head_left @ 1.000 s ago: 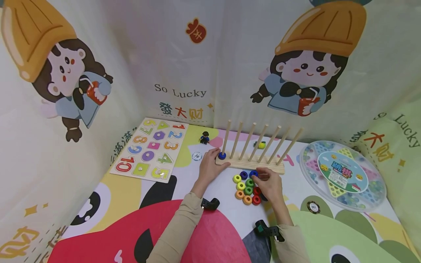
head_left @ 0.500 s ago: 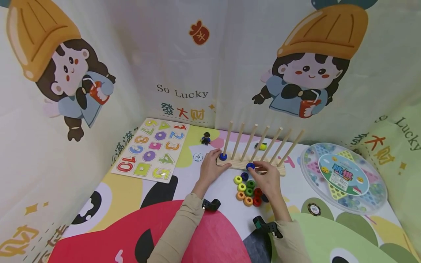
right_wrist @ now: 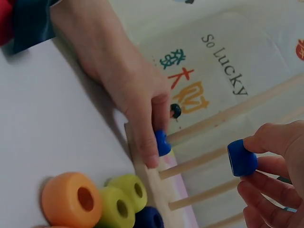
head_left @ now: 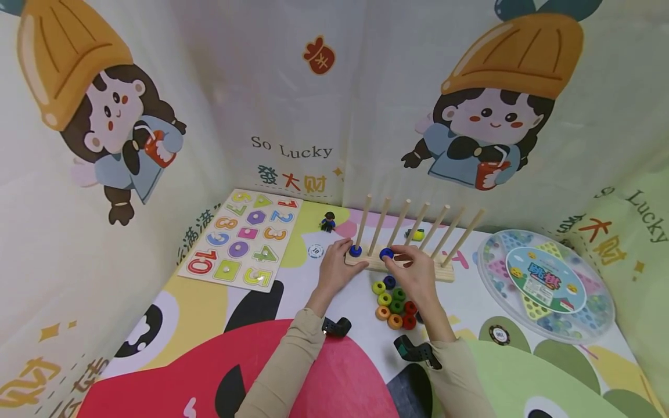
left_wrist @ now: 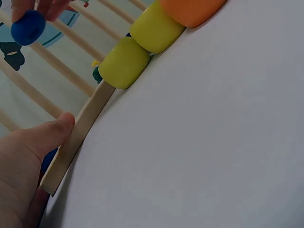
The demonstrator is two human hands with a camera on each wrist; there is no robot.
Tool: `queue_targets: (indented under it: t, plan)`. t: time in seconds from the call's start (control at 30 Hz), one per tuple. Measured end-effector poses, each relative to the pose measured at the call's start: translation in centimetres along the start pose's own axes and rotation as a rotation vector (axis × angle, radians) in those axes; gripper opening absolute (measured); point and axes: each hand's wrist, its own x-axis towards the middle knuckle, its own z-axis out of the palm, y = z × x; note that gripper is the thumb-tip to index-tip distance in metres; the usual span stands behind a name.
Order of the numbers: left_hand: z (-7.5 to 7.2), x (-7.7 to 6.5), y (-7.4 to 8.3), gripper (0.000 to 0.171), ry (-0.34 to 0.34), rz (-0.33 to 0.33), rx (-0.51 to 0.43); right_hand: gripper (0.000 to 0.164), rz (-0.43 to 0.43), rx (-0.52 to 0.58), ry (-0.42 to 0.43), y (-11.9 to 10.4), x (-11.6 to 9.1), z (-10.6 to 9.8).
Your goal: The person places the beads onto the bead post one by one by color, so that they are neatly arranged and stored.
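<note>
A wooden peg stand [head_left: 443,271] with a row of upright pegs stands on the table. My left hand [head_left: 335,271] grips its left end, thumb along the front edge of the base in the left wrist view. One blue ring bead [head_left: 355,251] sits at the foot of the leftmost peg, partly behind that hand in the right wrist view. Between thumb and fingers, my right hand [head_left: 415,273] pinches another blue ring bead [right_wrist: 242,157], held up in front of the pegs near the left part of the stand. Its hole faces away in the right wrist view.
Before the stand lie yellow ring beads [head_left: 384,299], green, orange [head_left: 395,321], red and dark blue ones. A number puzzle board [head_left: 237,238] lies at left, a round clear game box [head_left: 546,284] at right. A small figure [head_left: 328,222] stands behind, near the curtain.
My right hand has lifted the blue ring bead from the pile and carried it left and up toward the pegs. The left hand keeps its grip on the stand's end.
</note>
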Motion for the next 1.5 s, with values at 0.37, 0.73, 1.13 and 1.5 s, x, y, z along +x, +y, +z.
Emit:
queue_targets:
  t: [0.37, 0.73, 1.13, 1.5]
  plan:
    - [-0.3, -0.5, -0.4, 0.07, -0.002, -0.041, 0.005, 0.024, -0.091, 0.038, 0.02, -2.4, 1.2, 0.6]
    - [-0.1, -0.5, -0.7, 0.07, -0.006, -0.054, 0.002, 0.024, -0.186, 0.051, 0.064, -5.3, 3.2, 0.7]
    - [-0.1, -0.2, -0.4, 0.07, -0.009, -0.062, -0.056, 0.025, -0.283, 0.134, 0.203, -8.8, 5.6, -0.2]
    - [0.0, 0.3, 0.1, 0.068, -0.007, -0.075, -0.094, 0.024, -0.295, 0.026, 0.252, -9.7, 7.2, -0.4]
